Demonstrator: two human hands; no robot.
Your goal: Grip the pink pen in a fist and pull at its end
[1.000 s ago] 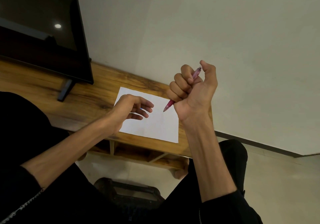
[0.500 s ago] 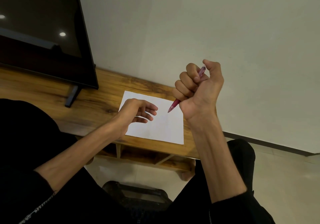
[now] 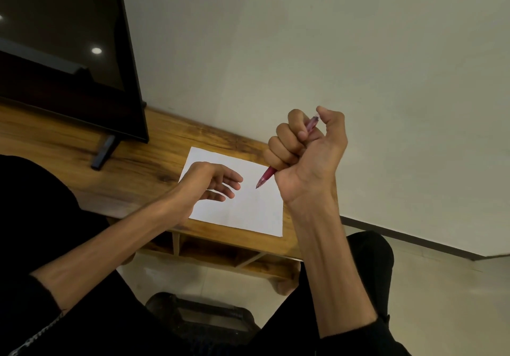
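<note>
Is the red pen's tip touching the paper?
No, the red pen is gripped in the raised right hand, its tip above the white paper.

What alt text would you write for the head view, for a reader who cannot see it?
A right hand grips a red pen in a fist, tip pointing down at a blank white sheet of paper on a wooden table. The left hand rests on the sheet, fingers relaxed; a dark screen stands to the left.

pen [image 3: 266, 177]: glossy translucent red plastic | sheet [image 3: 248, 206]: matt white paper | table [image 3: 154, 162]: smooth grained wood | screen [image 3: 63, 38]: glossy black
</note>
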